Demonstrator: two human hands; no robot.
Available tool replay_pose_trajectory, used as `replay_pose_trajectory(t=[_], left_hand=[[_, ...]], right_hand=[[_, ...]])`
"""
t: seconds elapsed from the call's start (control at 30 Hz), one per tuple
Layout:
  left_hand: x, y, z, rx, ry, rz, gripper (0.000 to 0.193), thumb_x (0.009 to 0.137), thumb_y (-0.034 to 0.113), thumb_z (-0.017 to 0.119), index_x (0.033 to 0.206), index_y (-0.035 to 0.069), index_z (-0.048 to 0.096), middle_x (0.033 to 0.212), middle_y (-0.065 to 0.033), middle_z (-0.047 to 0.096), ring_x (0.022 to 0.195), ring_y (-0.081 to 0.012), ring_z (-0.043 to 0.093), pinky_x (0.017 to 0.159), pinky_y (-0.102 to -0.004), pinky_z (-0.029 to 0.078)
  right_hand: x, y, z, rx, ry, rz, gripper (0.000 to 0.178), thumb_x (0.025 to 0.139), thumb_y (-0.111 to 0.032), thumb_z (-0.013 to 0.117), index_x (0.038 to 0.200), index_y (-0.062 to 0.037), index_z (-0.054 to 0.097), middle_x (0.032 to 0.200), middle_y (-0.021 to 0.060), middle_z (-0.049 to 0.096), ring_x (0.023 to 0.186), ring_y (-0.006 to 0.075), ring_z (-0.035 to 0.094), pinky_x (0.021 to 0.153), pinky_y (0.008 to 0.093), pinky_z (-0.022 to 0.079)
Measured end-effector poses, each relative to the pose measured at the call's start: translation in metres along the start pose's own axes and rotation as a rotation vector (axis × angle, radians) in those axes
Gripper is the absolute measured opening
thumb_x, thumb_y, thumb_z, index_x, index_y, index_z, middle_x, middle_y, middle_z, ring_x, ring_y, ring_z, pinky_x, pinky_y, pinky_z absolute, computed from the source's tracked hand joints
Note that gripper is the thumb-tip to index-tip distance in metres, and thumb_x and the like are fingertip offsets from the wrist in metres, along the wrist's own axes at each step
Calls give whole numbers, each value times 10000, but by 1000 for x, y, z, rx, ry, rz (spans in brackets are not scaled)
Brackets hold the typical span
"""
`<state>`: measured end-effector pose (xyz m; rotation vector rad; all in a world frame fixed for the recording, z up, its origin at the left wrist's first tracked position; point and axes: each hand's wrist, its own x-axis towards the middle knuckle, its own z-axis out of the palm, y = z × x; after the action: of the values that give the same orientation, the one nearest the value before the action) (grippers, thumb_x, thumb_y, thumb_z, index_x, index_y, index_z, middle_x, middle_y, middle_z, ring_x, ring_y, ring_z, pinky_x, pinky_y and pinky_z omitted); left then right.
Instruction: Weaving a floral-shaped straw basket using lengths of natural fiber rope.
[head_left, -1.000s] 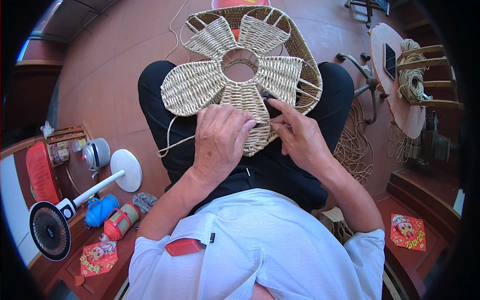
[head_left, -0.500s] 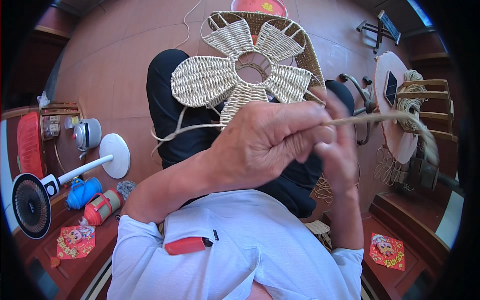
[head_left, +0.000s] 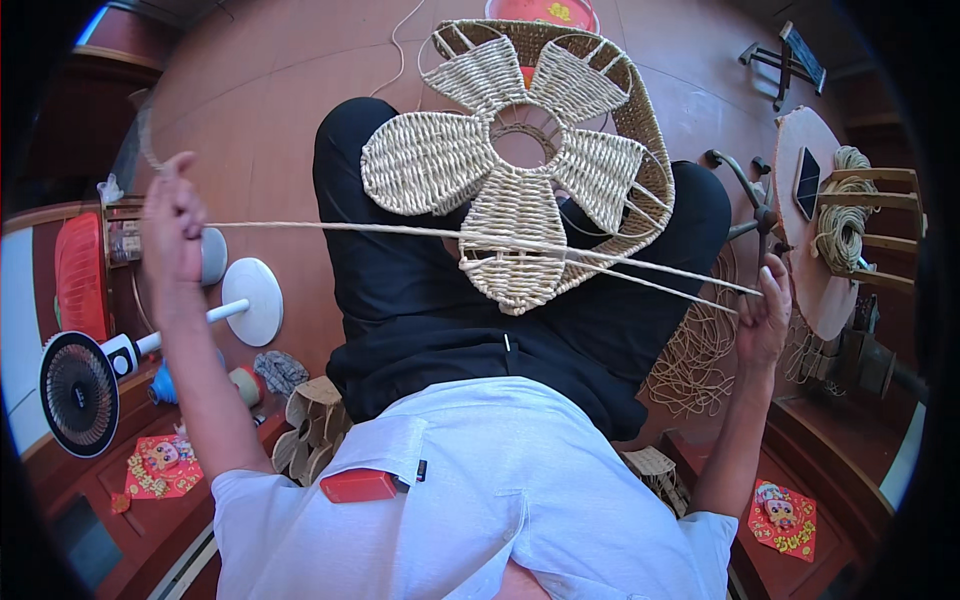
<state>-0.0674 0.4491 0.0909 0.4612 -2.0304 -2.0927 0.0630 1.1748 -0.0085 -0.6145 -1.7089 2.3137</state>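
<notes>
Pale cord (head_left: 340, 227) taut between left grip (head_left: 175, 225) and right grip (head_left: 766, 315), across a woven flower (head_left: 513, 205).

Down we look from the wearer's head, through the left lens of a side-by-side pair, facing the lap! The pale shirt (head_left: 450, 480) sits closest, filling the lower edge; the flower-shaped woven piece (head_left: 513, 212) lies farther off, just above centre, and the floor (head_left: 270, 170) spreads beyond. Wide fisheye, this: edges bowing, dark corners closing round, left hand (head_left: 176, 222) and right hand (head_left: 766, 318) caught at either side, upright and unmirrored!
</notes>
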Motion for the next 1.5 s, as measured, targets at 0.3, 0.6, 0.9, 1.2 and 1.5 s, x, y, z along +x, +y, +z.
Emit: replay_pose_trajectory(t=[0.3,0.6,0.9,1.2,1.5], left_hand=[[-116,-74,134,350,-624,-303,300,1107,326,683,1260,84,774,844,91,614,654,21,447,546,-173,323],[-148,-110,180,157,-645,-406,224,1097,265,729,1055,46,736,789,77,595,653,10,430,572,-208,326],[-132,-41,193,285,-598,-155,340,1175,291,581,1119,6,758,731,89,465,672,-7,411,605,-209,352],[-141,-49,187,500,-752,-157,186,1079,153,708,1092,-19,779,833,80,606,745,-6,490,652,-220,397],[-149,-56,193,746,-602,274,137,1024,104,725,1004,-30,750,802,-58,682,676,-123,613,653,-310,494]], right_hand=[[16,9,-61,-9,179,41,214,1048,9,702,1123,-156,588,656,-107,396,466,8,249,428,237,182],[24,13,-64,-61,368,109,186,1052,-25,716,1085,-173,610,641,-119,388,463,1,235,423,236,180],[-2,-38,-111,153,305,98,110,1045,-87,746,1111,-151,686,668,-119,388,485,-3,262,431,219,217],[-54,22,-131,-794,54,478,99,964,-53,671,1001,-145,683,797,-117,537,599,-21,448,506,195,337],[-54,-5,19,-1575,-89,-464,139,997,-44,737,1132,-73,751,1108,136,766,991,359,755,866,445,593]])
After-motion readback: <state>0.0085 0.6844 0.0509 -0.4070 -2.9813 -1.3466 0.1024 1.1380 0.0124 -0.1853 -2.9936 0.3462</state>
